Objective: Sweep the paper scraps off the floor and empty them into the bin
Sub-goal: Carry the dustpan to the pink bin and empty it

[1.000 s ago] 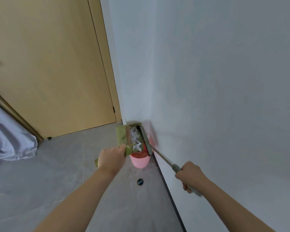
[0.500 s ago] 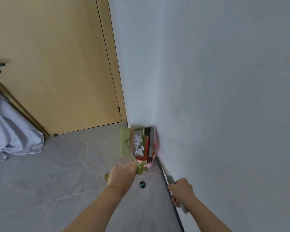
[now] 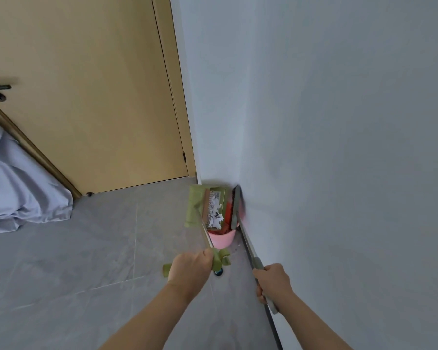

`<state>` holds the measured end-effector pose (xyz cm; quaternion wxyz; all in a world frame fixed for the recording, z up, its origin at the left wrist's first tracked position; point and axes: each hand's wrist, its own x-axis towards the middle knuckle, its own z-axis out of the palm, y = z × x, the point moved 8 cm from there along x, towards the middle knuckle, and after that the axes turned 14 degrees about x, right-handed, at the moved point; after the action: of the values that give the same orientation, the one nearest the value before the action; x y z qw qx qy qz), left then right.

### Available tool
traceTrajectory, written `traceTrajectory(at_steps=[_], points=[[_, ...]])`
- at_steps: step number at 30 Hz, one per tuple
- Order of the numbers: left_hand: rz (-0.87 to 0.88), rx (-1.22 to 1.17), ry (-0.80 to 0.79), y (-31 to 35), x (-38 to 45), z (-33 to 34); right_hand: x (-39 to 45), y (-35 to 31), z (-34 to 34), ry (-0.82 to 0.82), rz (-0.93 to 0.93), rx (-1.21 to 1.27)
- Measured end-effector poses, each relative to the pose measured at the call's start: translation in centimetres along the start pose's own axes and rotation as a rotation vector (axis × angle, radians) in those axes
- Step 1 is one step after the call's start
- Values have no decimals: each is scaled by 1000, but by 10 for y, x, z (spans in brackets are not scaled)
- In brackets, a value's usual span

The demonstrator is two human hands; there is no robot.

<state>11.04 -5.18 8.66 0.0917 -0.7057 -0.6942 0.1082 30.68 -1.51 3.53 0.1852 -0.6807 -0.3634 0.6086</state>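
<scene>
Paper scraps in the green dustpan are light, loose. Left hand fingers grip its handle; right hand, at 5 o'clock, grips the broom. Tip slowly over the pink bin.

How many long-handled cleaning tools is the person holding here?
2. The green dustpan, its handle gripped by the left hand, hangs above the pink bin; the broom, held by the right hand, lies along the wall.
</scene>
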Motion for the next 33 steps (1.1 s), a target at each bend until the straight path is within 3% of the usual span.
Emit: traceTrajectory(at_steps=[23,33], points=[[43,13,-32,-16,10,7,-17,-33,9,-52,105,253],[119,74,13,-24,17,-4,-25,-6,15,-70,17,151]])
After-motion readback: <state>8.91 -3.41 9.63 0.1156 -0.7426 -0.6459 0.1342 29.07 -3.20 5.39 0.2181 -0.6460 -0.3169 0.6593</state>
